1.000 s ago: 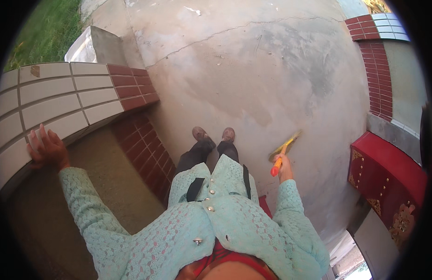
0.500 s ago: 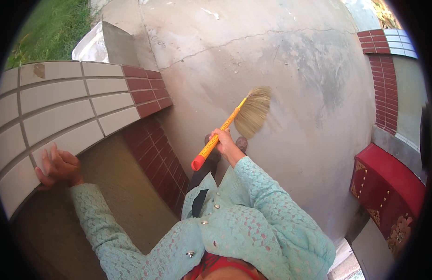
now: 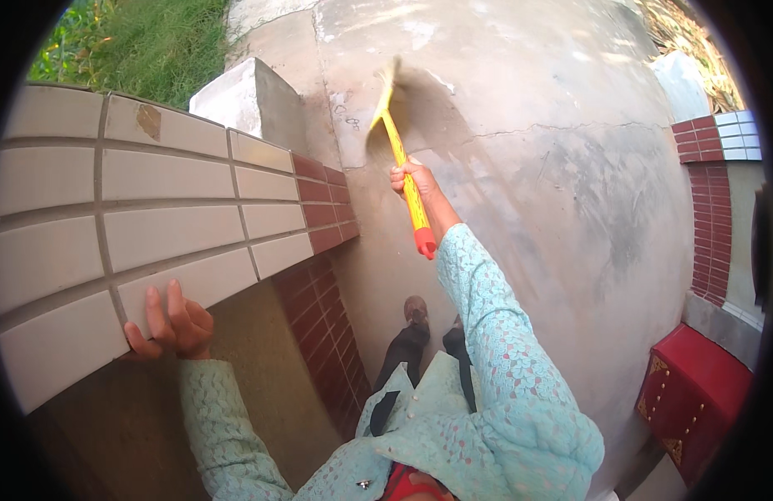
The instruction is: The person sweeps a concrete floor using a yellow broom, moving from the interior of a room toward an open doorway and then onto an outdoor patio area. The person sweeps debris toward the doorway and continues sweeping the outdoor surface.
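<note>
My right hand (image 3: 423, 180) is wrapped around the yellow handle of a broom (image 3: 416, 213) with a red end cap. The handle points away from me, and its cap end sits near my right wrist. Pale straw bristles at the far end are smeared by motion, low over the concrete floor (image 3: 520, 225). On my left, my left hand (image 3: 182, 321) rests at the near edge of a ledge faced with white tiles (image 3: 173, 179), its fingers apart on the tiles and nothing held in them.
Dark red tiles (image 3: 319, 313) cover the ledge's end and the wall below. A white block (image 3: 253, 96) stands beyond it, beside grass (image 3: 165, 54). To the right are a red door panel with gold ornaments (image 3: 695, 392) and a red-tiled pillar (image 3: 710, 221). My shoes (image 3: 415, 309) are on the concrete.
The broom has swung from ahead on the right to farther off and left, my right arm reaching out with it. My view has shifted; my left hand still rests at the ledge's edge.
</note>
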